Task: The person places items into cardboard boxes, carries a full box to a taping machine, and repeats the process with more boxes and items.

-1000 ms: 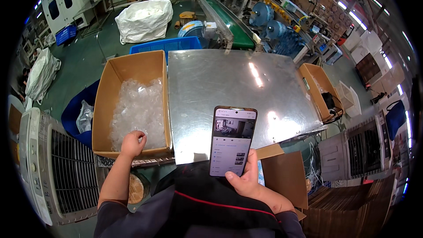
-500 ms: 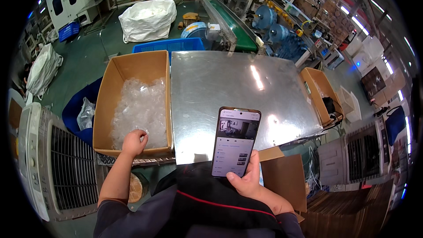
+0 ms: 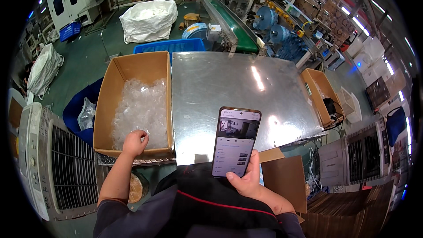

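Note:
Upright in my right hand [image 3: 246, 177] is a smartphone [image 3: 236, 143], its lit screen facing me with a picture at the top and a list below. The thumb lies along its lower edge, the fingers round its right side. My left hand [image 3: 135, 143] rests at the near edge of a cardboard box [image 3: 102, 101], fingers curled with thumb and forefinger close together. What it pinches, if anything, I cannot make out. Clear plastic pieces [image 3: 141, 110] lie heaped in this box, right beside that hand.
A shiny metal table [image 3: 211, 83] spans the middle. Behind it are a blue crate [image 3: 176, 45], a white sack [image 3: 147, 20] and a green conveyor [image 3: 233, 26]. Another cardboard box [image 3: 315, 99] stands at its right end, an open carton [image 3: 286, 178] near my right arm.

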A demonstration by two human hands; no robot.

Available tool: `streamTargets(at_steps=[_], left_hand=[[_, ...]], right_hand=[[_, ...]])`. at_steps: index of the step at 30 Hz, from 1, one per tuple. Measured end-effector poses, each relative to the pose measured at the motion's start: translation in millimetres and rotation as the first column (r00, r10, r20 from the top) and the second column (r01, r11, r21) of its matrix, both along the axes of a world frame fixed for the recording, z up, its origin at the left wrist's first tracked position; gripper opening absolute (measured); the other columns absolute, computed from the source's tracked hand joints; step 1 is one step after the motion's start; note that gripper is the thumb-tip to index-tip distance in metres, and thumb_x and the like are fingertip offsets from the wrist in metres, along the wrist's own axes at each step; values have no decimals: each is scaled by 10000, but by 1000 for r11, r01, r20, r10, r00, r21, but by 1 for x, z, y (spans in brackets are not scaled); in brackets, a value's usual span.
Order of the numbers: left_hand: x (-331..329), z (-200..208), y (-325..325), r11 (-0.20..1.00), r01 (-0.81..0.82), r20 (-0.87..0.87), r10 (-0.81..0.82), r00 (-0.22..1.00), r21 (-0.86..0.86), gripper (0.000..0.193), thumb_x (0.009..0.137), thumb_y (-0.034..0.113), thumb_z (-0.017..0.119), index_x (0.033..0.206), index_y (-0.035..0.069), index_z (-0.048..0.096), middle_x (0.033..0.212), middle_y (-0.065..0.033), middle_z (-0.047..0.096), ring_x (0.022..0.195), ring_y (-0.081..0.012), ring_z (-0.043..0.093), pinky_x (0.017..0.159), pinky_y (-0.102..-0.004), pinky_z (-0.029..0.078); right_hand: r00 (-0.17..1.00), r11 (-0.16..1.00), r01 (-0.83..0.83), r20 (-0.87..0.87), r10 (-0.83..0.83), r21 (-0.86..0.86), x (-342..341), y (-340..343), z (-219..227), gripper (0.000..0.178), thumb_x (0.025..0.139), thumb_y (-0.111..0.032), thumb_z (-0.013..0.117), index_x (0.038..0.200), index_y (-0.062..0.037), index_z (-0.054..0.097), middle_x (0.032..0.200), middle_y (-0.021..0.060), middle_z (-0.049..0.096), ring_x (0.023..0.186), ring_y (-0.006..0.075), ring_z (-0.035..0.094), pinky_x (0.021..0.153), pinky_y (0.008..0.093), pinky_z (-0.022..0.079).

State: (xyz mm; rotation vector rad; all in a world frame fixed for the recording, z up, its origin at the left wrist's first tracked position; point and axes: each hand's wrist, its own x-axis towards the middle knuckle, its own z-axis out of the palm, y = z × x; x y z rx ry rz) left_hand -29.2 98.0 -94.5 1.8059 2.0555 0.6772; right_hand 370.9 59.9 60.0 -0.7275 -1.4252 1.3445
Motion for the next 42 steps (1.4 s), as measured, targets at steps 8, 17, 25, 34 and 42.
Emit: streamTargets(at_steps=[8, 17, 25, 34, 42], left_hand=[[-2, -2, 1, 1000, -2, 10, 2, 1000, -25, 198, 847, 224, 653, 864, 40, 724, 910, -165, 707, 872, -363, 668, 789, -444, 536], [-3, -2, 1, 1000, 10, -3, -10, 1000, -11, 195, 846, 228, 657, 869, 46, 724, 914, -162, 707, 872, -362, 667, 782, -445, 537], [-1, 0, 0, 1000, 6, 6, -6, 1000, 4, 201, 847, 218, 665, 883, 28, 720, 915, -173, 705, 877, -367, 668, 787, -441, 537], [-5, -6, 1, 1000, 25, -8, -25, 1000, 10, 202, 848, 208, 668, 881, 14, 715, 913, -176, 704, 878, -370, 667, 790, -439, 534], [-2, -1, 2, 1000, 16, -7, -16, 1000, -3, 206, 847, 210, 665, 880, 14, 719, 915, -178, 705, 880, -369, 667, 787, -438, 536]], right_hand=[[1000, 1000, -9, 9, 9, -19, -1, 3, 0, 569, 847, -16, 706, 1245, -15, 298, 1241, 158, 515, 1154, 183, 563, 1004, 376, 462], [999, 999, -27, -26, 26, -43, -2, 7, -1, 554, 859, -12, 684, 1249, -12, 291, 1246, 154, 512, 1151, 173, 562, 1001, 370, 465], [998, 998, -46, -54, 44, -37, -4, 9, -5, 513, 888, -47, 646, 1252, -1, 289, 1242, 161, 511, 1145, 173, 553, 1003, 372, 451], [996, 998, -50, -78, 46, -50, -6, 11, -7, 502, 897, -71, 631, 1255, 3, 286, 1242, 160, 512, 1149, 174, 543, 1005, 372, 444], [997, 996, -27, -79, 21, -80, -6, 10, -9, 549, 869, -96, 665, 1277, -27, 304, 1253, 145, 518, 1154, 189, 551, 1011, 379, 446]])
